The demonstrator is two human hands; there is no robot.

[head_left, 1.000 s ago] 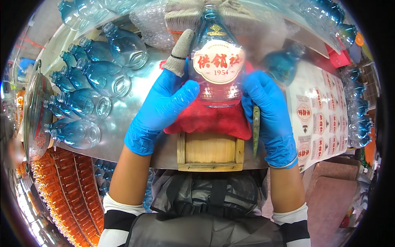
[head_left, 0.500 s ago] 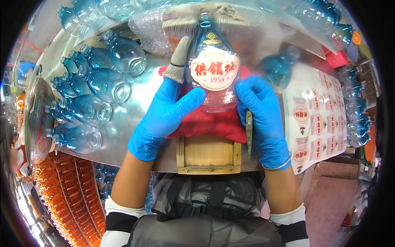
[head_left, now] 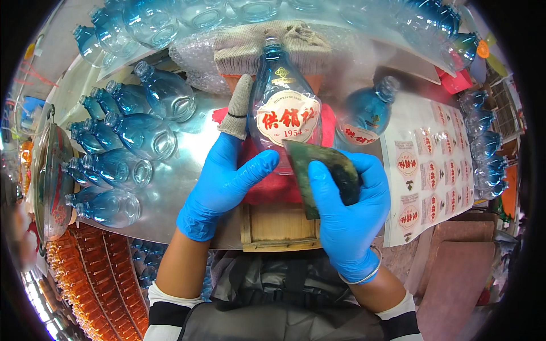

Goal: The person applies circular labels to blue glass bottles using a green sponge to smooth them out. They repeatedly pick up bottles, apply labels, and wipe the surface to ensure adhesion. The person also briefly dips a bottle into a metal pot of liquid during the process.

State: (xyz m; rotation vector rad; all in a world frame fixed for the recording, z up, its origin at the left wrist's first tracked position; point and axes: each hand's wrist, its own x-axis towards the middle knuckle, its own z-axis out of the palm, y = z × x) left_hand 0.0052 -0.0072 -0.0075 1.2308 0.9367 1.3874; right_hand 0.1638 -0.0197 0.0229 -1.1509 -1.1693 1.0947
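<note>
While both gloved hands worked at the metal bench [head_left: 187,187], the scene stood thus:
Bottles [head_left: 122,142]: empty blue ones lay in rows at far left.
Left hand [head_left: 224,179]: fingers spread flat, gripping nothing, thumb touching the bottle's left edge.
Bottle [head_left: 284,108]: lay neck away on a red cloth [head_left: 270,190], oval label up.
Right hand [head_left: 347,207]: fingers curled around a dark scraper [head_left: 318,167], its blade at the bottle's base.
Label sheet [head_left: 432,176]: lay right of it.

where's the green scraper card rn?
Head view, centre-right: the green scraper card is gripped in the right hand, its edge against the lower label area of the blue bottle lying on the red cloth.
</note>
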